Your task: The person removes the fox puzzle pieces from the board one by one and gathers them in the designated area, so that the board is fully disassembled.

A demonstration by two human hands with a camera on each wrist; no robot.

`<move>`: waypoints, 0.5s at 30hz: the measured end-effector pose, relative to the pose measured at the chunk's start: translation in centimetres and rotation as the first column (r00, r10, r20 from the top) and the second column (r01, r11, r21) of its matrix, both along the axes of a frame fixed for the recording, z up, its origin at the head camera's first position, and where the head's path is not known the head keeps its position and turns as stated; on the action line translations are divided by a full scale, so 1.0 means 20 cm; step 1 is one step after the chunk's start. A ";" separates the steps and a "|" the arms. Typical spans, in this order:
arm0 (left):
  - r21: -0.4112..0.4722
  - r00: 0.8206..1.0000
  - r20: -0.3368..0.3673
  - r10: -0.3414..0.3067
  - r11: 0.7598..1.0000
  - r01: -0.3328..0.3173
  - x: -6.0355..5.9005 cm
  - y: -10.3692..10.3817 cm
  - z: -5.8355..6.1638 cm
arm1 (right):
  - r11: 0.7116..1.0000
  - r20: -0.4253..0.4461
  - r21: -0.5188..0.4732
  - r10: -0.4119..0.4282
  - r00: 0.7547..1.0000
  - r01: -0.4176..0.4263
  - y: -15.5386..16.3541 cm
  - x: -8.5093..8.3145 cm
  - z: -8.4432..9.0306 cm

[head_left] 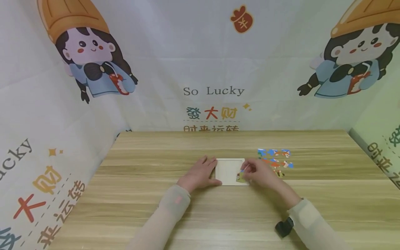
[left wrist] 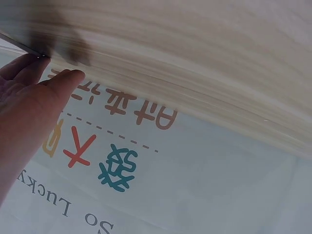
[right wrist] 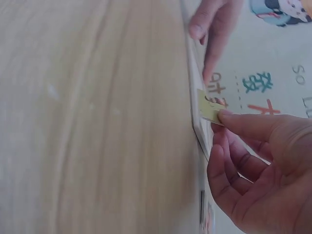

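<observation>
A thin, cream-coloured puzzle tray (head_left: 225, 172) lies on the wooden table in the head view. My left hand (head_left: 198, 173) rests along its left side, fingers stretched toward the far corner and thumb at the near one. In the left wrist view those straight fingers (left wrist: 63, 87) reach the tray's edge. My right hand (head_left: 257, 173) pinches a yellow-green puzzle piece (right wrist: 209, 108) between thumb and fingers at the tray's near right corner. The piece overlaps the tray's rim in the right wrist view, and its far end is partly hidden by the fingertips.
Several loose puzzle pieces (head_left: 275, 162), printed in blue, orange and white, lie in rows right of the tray, partly behind my right hand. A black device (head_left: 284, 227) sits at the right wrist. A printed cloth (head_left: 212, 69) hangs behind the wooden table (head_left: 140, 215) and along its sides.
</observation>
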State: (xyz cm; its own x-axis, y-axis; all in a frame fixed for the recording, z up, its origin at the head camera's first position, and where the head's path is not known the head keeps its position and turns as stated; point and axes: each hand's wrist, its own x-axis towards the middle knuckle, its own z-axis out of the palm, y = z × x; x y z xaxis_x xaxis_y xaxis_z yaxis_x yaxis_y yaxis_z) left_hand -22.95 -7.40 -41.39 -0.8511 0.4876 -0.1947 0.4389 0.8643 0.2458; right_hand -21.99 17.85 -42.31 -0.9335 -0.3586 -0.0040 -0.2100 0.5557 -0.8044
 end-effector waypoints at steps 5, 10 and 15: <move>0.008 1.000 0.011 0.001 1.000 -0.001 0.00 0.00 0.01 | 0.998 0.005 -0.058 -0.018 1.000 0.018 0.12 0.00 0.03; 0.019 1.000 0.026 0.009 1.000 -0.009 0.00 0.00 0.00 | 0.988 0.044 -0.128 -0.077 0.996 0.082 0.32 0.04 0.06; 0.033 0.999 0.037 0.014 0.999 -0.015 0.01 -0.01 -0.02 | 0.983 0.074 -0.106 -0.142 0.987 0.150 0.51 0.07 0.05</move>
State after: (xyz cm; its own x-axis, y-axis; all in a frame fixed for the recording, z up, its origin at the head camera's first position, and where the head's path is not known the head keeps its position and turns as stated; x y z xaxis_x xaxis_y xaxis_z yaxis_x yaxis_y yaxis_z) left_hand -22.80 -7.57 -41.76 -0.8506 0.4821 -0.2099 0.4164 0.8614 0.2908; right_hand -20.58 28.10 -41.38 -0.9749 -0.2200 -0.0354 -0.0774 0.4833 -0.8720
